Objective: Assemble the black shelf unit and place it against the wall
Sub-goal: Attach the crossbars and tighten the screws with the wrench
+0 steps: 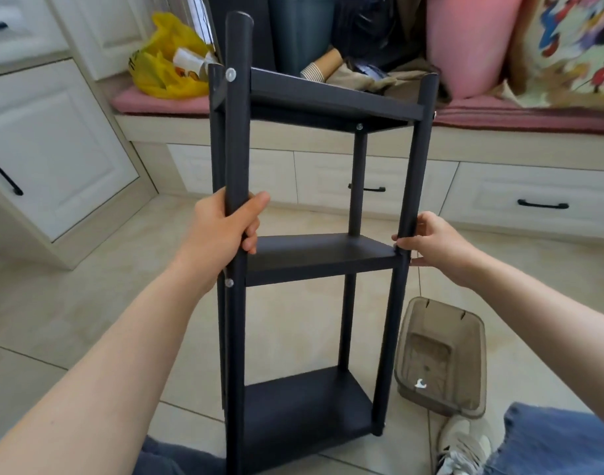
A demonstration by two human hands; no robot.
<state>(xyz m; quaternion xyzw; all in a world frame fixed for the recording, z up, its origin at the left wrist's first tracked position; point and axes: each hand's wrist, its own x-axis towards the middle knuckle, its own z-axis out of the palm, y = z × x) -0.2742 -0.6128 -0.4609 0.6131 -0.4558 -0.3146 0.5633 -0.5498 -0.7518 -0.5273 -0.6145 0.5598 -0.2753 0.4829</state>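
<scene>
1. Nearest me, the black three-tier shelf unit (321, 255) with round posts leans back towards the person, its lower end down on the pale tiled floor (88, 303) between the knees. The foot of the near-left post runs off the bottom edge, so I can't tell if it sits flat. If it doesn't, the whole frame could skid on the tile.
2. Below the right fingers lie a translucent brown plastic tub (475, 341) holding a small white part (420, 383), and a white sneaker (465, 440). A swinging post could knock the tub, and what the white part is, I can't make out.
3. The left hand (221, 231) is wrapped fully round the near-left post. A silver screw head (229, 282) sits just below those fingers.
4. The right hand (434, 245) curls round the near-right post beside the middle shelf, thumb across the front. Its fingertips are hidden behind the post, and the hold looks lighter, so that side might slip.
5. Beyond the fingers, the top shelf points at a pink-cushioned bench (156, 102) with a yellow plastic bag (160, 73) on it. That far clutter is blurred, and no free wall is visible.
</scene>
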